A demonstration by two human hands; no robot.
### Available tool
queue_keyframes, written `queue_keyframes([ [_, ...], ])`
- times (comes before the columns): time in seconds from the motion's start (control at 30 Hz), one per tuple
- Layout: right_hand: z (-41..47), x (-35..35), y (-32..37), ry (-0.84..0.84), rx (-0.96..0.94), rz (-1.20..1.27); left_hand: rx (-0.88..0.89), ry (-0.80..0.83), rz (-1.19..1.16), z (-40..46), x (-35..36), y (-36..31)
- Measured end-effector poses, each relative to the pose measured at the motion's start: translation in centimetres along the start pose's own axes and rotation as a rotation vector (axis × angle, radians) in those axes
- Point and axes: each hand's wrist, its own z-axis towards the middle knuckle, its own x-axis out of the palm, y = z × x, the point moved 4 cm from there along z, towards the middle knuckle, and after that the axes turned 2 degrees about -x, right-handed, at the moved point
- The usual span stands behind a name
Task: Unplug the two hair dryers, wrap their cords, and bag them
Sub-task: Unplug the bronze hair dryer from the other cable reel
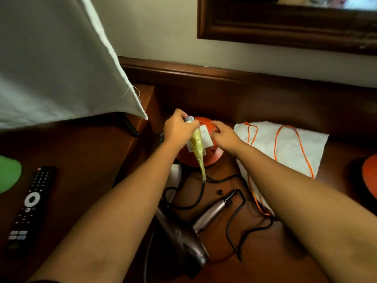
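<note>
A brown hair dryer (189, 240) lies on the wooden desk (265, 252) near me, its black cord (236, 217) looping across the wood. My left hand (179, 127) grips a plug end wrapped in yellowish plastic (197, 148), held over a white socket block (206, 137) on a red round object (206, 158). The black cord runs down from that wrap. My right hand (223, 135) rests on the socket block with fingers curled against it. A white drawstring bag (285, 144) with orange cord (304, 152) lies to the right. A second dryer is not clearly visible.
A black remote control (30, 207) and a green object (8, 176) lie on the left surface. A white cloth (53, 58) hangs at upper left. A framed mirror (285, 25) is on the wall. Another red object (369, 176) sits at the right edge.
</note>
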Motion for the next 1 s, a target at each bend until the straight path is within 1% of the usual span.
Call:
queue_keyframes([
  [0.07, -1.9, -0.4, 1.7, 0.030, 0.116, 0.411, -0.018, 0.013, -0.071, -0.6, -0.4, 0.0],
  [0.1, -3.0, -0.5, 2.5, 0.069, 0.139, 0.547, -0.020, 0.024, -0.103, -1.0, -0.6, -0.1],
  [0.13, -3.9, -0.4, 3.3, 0.102, 0.141, 0.611, -0.024, 0.037, -0.143, -1.4, -0.7, -0.3],
  [0.2, -5.4, -0.6, 4.5, 0.136, 0.102, 0.594, -0.029, 0.067, -0.223, -2.6, -0.9, -0.9],
  [0.3, -7.2, -1.0, 5.1, 0.098, 0.010, 0.485, -0.015, 0.115, -0.364, -4.6, -1.2, -1.8],
  [0.37, -8.6, -1.4, 5.0, 0.068, -0.032, 0.495, -0.015, 0.142, -0.450, -6.4, -1.4, -2.3],
  [0.43, -9.9, -1.6, 4.6, 0.025, -0.047, 0.503, -0.030, 0.124, -0.508, -8.1, -1.6, -1.9],
  [0.53, -11.4, -1.9, 3.4, -0.087, -0.032, 0.516, -0.089, 0.022, -0.587, -11.0, -1.7, -0.2],
  [0.63, -13.2, -2.3, 1.3, -0.212, 0.044, 0.566, -0.173, -0.081, -0.551, -14.6, -1.3, 2.5],
  [0.67, -13.8, -2.5, 0.3, -0.255, 0.076, 0.602, -0.214, -0.116, -0.495, -15.8, -1.1, 3.8],
  [0.77, -16.1, -3.2, -2.9, -0.390, 0.189, 0.774, -0.363, -0.251, -0.166, -19.6, -0.6, 8.1],
  [0.8, -16.9, -3.5, -4.0, -0.437, 0.221, 0.854, -0.420, -0.276, -0.104, -20.7, -0.4, 9.4],
  [0.9, -18.9, -3.9, -8.1, -0.533, 0.357, 1.043, -0.596, -0.270, -0.074, -23.7, 0.2, 11.6],
  [1.0, -20.3, -3.7, -11.8, -0.589, 0.497, 1.122, -0.683, -0.220, -0.149, -24.9, 1.1, 13.1],
])
